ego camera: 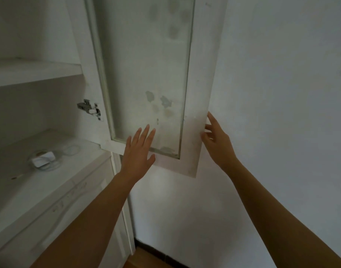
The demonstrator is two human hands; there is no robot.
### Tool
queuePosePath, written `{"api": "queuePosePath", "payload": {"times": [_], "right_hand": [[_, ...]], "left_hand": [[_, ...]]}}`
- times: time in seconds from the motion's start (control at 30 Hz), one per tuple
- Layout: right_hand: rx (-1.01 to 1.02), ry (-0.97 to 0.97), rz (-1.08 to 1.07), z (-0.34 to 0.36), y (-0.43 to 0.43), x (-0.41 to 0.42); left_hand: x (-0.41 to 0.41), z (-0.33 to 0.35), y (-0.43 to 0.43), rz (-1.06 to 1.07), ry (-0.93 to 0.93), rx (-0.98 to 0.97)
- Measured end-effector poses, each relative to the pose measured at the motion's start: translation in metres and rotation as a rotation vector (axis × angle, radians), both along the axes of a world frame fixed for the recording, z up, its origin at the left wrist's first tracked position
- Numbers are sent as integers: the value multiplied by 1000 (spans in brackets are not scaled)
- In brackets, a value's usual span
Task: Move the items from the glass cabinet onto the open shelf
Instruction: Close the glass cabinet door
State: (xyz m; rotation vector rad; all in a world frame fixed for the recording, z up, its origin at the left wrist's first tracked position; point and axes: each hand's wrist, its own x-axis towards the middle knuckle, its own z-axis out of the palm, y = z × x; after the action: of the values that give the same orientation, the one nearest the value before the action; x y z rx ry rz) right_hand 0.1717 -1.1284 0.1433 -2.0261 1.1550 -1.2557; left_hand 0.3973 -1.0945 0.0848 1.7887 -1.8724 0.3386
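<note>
The white glass cabinet door (201, 93) stands swung open toward me, its pane smudged. My left hand (139, 151) is raised flat with straight fingers in front of the lower part of the glass; contact cannot be told. My right hand (217, 140) is at the door's outer edge, fingers loosely spread and touching the frame. On the lower cabinet shelf (49, 182) lies a small white charger block (43, 158) with a coiled clear cable (70, 149).
An upper shelf board (34, 72) crosses the cabinet at left. A metal hinge (89, 109) joins door and cabinet. A lower drawer front (55, 219) sits beneath. A white wall (281, 93) fills the right; wooden floor (146, 260) shows below.
</note>
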Motion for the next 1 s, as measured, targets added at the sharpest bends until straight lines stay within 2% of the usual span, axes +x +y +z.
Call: {"api": "queuePosePath", "payload": {"times": [0.4,1.0], "right_hand": [[14,17,28,2,9,-4],[-6,19,62,9,124,32]], "left_hand": [[2,3,8,-5,4,31],[23,-1,105,-77,-13,129]]}}
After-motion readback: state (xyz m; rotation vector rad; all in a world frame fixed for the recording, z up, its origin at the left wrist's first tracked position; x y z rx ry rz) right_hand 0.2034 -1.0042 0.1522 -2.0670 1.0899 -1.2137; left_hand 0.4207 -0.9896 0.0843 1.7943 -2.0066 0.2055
